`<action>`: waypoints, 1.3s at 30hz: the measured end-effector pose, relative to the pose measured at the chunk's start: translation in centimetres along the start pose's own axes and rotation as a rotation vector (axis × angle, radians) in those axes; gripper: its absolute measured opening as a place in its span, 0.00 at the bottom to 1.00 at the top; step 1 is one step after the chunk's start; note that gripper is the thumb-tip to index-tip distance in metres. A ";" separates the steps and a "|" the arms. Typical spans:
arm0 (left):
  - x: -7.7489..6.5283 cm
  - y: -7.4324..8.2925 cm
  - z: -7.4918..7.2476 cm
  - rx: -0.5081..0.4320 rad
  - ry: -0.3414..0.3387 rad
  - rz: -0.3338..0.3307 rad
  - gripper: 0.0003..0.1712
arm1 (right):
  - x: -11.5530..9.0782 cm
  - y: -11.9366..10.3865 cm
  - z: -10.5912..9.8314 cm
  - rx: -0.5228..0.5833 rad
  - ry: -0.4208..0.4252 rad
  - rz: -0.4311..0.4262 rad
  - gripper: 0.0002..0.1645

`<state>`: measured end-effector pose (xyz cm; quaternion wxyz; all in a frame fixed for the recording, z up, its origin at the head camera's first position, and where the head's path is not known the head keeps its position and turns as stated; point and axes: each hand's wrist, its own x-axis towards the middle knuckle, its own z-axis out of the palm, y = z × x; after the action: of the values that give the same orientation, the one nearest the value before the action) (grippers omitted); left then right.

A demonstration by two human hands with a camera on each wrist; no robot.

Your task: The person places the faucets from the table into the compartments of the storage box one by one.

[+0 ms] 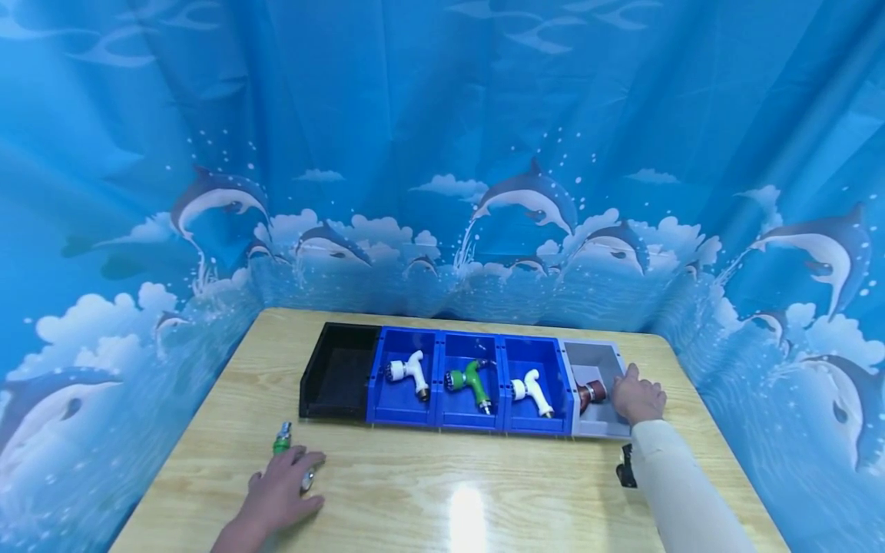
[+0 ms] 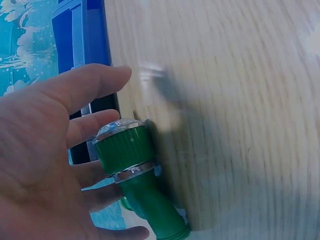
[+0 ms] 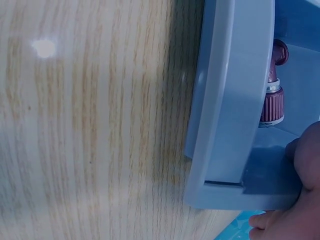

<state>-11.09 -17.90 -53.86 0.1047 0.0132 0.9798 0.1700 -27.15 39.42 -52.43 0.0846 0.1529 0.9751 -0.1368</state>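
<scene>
My left hand (image 1: 283,485) is beside a green tap (image 2: 126,150) lying on the table at the left. The left wrist view shows its thumb and fingers spread around the tap's ribbed, silver-capped knob, not closed on it. At the far right, my right hand (image 1: 638,395) grips the side wall of the grey bin (image 1: 600,430). Its thumb is on the inside and its fingers on the outside, as the right wrist view shows. A maroon tap (image 3: 272,105) with a ribbed knob lies inside that bin.
Left of the grey bin, blue bins (image 1: 402,415) hold a white tap (image 1: 416,372) with a dark knob, a green tap (image 1: 473,380) and an all-white tap (image 1: 532,392). A black bin (image 1: 337,408) ends the row. Dolphin-print curtains (image 1: 387,230) surround the wooden table (image 1: 387,491).
</scene>
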 end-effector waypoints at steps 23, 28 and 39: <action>0.3 -1.5 0.2 -0.001 0.084 -0.005 0.33 | -0.1 0.1 0.0 0.022 0.006 0.000 0.33; 0.4 -1.7 0.3 -0.019 0.073 -0.013 0.34 | 0.0 0.1 0.1 0.019 -0.001 0.003 0.33; 0.5 -2.0 0.8 -0.058 0.113 -0.017 0.36 | -0.2 -0.1 0.0 0.016 -0.006 0.011 0.34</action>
<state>-11.36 -19.47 -55.37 0.0509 -0.0077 0.9789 0.1979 -26.99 39.26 -52.35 0.0871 0.1585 0.9728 -0.1446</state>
